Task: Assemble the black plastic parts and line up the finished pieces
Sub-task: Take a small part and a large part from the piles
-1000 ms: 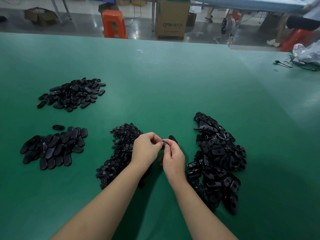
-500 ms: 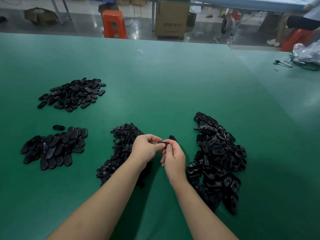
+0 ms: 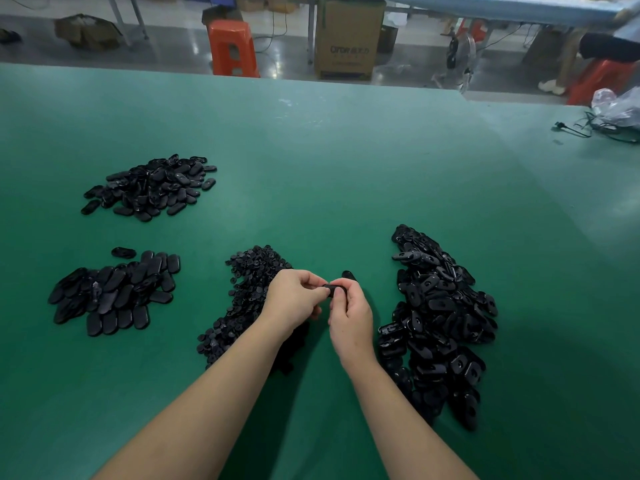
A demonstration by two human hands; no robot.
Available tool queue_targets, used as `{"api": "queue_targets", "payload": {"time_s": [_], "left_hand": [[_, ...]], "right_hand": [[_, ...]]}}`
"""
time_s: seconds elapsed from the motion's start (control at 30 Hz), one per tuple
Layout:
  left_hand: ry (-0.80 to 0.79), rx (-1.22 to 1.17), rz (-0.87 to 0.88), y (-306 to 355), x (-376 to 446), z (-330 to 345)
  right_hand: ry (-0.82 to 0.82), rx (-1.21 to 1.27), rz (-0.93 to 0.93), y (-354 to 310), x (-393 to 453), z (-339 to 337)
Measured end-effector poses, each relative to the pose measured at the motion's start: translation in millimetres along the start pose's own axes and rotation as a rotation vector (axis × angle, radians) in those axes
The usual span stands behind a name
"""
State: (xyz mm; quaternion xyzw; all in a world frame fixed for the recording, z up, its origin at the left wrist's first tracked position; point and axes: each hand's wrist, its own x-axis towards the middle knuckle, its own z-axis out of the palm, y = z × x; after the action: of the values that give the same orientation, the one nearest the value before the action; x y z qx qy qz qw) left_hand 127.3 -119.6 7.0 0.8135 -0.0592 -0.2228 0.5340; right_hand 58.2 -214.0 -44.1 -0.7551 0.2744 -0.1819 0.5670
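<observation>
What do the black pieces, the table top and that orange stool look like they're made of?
Black pieces: likely hard moulded plastic, with glossy highlights on smooth rounded shells.
Table top: seemingly a matte green mat or coating, with soft, diffuse glare and no grain.
Orange stool: probably moulded plastic, uniform colour with cut-out openings.

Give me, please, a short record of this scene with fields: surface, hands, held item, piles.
surface: green table
left hand: pinches the black part
right hand: pinches the same part
small round parts pile: beside the left hand
open shell pile: right of the hands
far-left pile: loose oval pieces
near-left pile: oval pieces, partly in rows
</observation>
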Motion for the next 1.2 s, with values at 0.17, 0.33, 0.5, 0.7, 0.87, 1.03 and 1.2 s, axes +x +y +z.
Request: {"api": "queue_targets", "payload": {"time_s": [0.17, 0.33, 0.5, 0.7, 0.87, 1.03, 1.2], "left_hand": [[0.010, 0.075, 0.025, 0.4, -0.1, 0.4], [0.003, 0.128, 0.002, 0.2, 1.2, -1.2], [-0.009, 0.174, -0.039, 2.1, 3.6, -3.2], [-0.015, 0.165, -0.055, 3.7, 2.3, -0.2], [-0.002, 0.166, -0.032, 4.5, 1.0, 2.4], [-0.017, 0.162, 0.008, 5.0, -0.8, 2.4], [-0.037, 0.183, 0.040, 3.2, -3.6, -2.5]], "right_hand": [[-0.003, 0.000, 0.004, 1.5, 1.1, 0.6], [0.008, -0.011, -0.012, 2.6, 0.5, 0.1], [-0.004, -0.017, -0.014, 4.0, 1.4, 0.1], [0.005, -0.026, -0.024, 5.9, 1.9, 0.6], [0.006, -0.028, -0.032, 7.0, 1.7, 0.7], [0.046, -0.059, -0.076, 4.6, -0.4, 1.2], [0.044, -0.080, -0.096, 1.2, -2.3, 1.4]]}}
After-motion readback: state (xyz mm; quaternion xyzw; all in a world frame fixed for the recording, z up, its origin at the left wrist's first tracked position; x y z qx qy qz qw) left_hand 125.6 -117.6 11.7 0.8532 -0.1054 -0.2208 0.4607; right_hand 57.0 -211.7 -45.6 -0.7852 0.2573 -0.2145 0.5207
